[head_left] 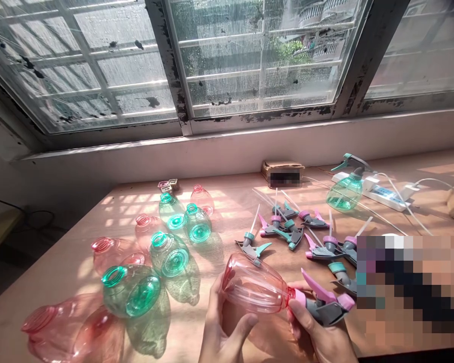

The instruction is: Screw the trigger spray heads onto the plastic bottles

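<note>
A clear pink bottle (255,285) lies tilted on its side between my hands, its neck toward the right. My left hand (227,322) is wrapped around the base end, thumb on the near side. At the neck, my right hand (314,327) pinches the pink collar of a grey and pink spray head (327,305), which sits at the bottle's mouth. Whether its thread is fully seated cannot be seen. Just beyond the bottle lies a grey and teal spray head (251,246) with its straw pointing up.
Several open bottles, among them a green one (131,290) and a pink one (75,327), lie at left. More spray heads (287,227) are piled at centre right. Behind them stand a filled green spray bottle (345,192), a power strip (388,194) with cables, and a cardboard box (282,169).
</note>
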The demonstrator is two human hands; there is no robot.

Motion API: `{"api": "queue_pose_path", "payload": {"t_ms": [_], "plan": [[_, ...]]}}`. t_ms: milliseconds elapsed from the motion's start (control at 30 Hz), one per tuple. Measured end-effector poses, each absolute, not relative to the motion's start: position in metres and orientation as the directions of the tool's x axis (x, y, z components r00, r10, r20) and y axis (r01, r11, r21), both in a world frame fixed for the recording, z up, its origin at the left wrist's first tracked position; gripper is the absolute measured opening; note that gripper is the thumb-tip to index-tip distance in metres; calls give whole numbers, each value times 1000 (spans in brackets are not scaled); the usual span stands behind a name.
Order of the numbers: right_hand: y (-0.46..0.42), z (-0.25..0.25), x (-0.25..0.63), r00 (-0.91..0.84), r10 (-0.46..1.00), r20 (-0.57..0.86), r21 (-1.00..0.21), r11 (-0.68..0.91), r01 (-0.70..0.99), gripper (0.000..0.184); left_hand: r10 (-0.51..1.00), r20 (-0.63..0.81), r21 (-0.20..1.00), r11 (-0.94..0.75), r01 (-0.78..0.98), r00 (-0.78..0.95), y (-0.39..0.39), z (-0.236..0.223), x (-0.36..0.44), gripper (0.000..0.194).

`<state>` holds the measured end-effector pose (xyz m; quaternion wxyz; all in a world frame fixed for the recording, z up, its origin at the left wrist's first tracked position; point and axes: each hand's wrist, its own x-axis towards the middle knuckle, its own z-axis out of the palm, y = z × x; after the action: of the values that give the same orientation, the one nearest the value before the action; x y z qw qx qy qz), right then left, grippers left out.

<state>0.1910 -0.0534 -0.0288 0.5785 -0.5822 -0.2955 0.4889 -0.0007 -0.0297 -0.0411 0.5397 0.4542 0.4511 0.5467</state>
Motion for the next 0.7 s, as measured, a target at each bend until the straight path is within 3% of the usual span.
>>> {"api": "queue_pose_path", "payload": {"t_ms": [133, 300, 500, 700], "plan": [[-51, -22, 190, 346, 912, -218, -972, -171, -163, 54, 999, 9, 987, -17, -159, -53, -29, -45, 0, 81], [-51, -20, 188, 338, 907, -252, -959, -187, -214, 55, 992, -15, 986, -5, -165, -122, -27, -41, 9, 84], [-57, -12, 186, 237, 964, -122, -990, -101, -100, 45, 988, -28, 970, -10, -244, -153, -25, -28, 11, 86], [-56, -16, 189, 242, 952, -187, -982, -178, -62, 54, 989, -70, 963, 32, -268, -133, -28, -26, 9, 86]]}}
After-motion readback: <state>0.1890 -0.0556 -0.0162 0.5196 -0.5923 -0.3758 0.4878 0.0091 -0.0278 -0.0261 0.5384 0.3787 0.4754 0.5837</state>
